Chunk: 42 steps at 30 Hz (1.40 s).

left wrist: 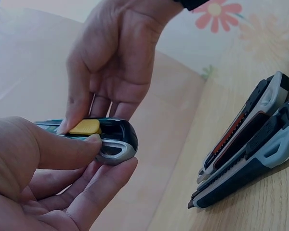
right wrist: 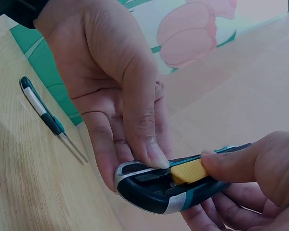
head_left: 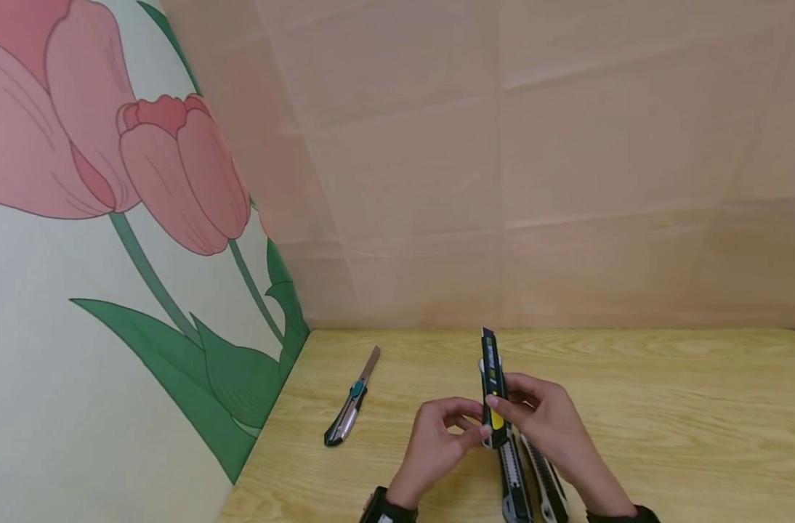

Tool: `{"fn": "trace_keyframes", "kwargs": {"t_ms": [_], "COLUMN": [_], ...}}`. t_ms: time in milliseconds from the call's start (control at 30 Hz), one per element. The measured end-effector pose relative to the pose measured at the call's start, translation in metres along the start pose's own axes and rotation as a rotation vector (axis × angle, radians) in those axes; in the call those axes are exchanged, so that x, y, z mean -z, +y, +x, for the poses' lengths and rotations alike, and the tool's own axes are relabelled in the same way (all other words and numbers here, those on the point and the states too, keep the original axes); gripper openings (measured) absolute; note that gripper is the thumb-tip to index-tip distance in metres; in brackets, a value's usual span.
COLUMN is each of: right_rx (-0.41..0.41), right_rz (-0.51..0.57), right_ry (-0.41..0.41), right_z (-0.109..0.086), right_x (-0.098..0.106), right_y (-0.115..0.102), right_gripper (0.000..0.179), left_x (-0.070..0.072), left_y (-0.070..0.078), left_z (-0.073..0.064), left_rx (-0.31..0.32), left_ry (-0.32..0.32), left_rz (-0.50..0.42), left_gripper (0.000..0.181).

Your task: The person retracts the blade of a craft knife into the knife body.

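Note:
Both hands hold a black and teal utility knife (head_left: 492, 370) with a yellow slider (left wrist: 85, 127), raised over the table. My left hand (head_left: 440, 442) pinches the end of its handle between thumb and fingers. At the slider is the thumb of my right hand (head_left: 554, 420), with its fingers behind the handle. In the head view the knife stands nearly upright, slider facing me. Below the hands lie two more utility knives, a black and grey one (head_left: 515, 483) and one beside it (head_left: 546, 479), partly covered by the hands and held knife.
Off to the left on the wooden table (head_left: 698, 421) lies another utility knife (head_left: 348, 414), its blade extended toward the back. A beige sheet (head_left: 567, 160) hangs behind the table. The left wall (head_left: 44, 305) carries painted tulips.

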State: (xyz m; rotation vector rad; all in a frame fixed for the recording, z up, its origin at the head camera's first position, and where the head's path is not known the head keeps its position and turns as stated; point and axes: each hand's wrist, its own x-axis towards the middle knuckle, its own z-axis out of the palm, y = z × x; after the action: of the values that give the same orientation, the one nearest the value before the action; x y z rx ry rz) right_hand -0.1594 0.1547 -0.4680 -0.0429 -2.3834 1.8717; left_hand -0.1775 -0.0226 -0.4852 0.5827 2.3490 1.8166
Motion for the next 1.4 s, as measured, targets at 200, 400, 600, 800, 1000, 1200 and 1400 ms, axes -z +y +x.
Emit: {"fn": "trace_keyframes", "kwargs": {"t_ms": [200,400,600,800,1000,1200,1400], "right_rx": [-0.022,-0.047,-0.036,0.004,0.018,0.026,0.034], "right_rz": [-0.060,-0.085,-0.046,0.036,0.035,0.027,0.037], "right_ry": [-0.001,0.003,-0.006,-0.028,-0.033,-0.043,-0.054], "right_z": [0.0005,0.0015,-0.0005,-0.0026,-0.0036,-0.0035,-0.0031], "right_x": [0.0022,0.0014,0.0002,-0.0008,-0.0003,-0.0001,-0.0013], "right_y": [-0.0015,-0.0010,0.0008,0.0025,0.0024,0.0022,0.0008], "right_gripper": [0.045,0.048,0.039,0.041,0.042,0.043,0.046], "left_x": [-0.0003,-0.0003,-0.0007,-0.0006,-0.0006,0.0001,0.0013], "left_y": [0.0002,0.0004,0.0004,0.0003,-0.0001,0.0000,0.0005], "left_z": [0.0001,0.0015,0.0008,0.0005,0.0006,0.0001,0.0002], "left_rx": [0.013,0.022,0.019,0.028,0.030,0.009,-0.001], "left_ry": [0.000,0.015,0.020,0.019,0.016,0.007,0.009], "left_rz": [-0.005,0.004,0.004,-0.012,-0.053,-0.060,-0.058], "left_gripper": [0.019,0.019,0.020,0.019,0.021,0.020,0.021]}}
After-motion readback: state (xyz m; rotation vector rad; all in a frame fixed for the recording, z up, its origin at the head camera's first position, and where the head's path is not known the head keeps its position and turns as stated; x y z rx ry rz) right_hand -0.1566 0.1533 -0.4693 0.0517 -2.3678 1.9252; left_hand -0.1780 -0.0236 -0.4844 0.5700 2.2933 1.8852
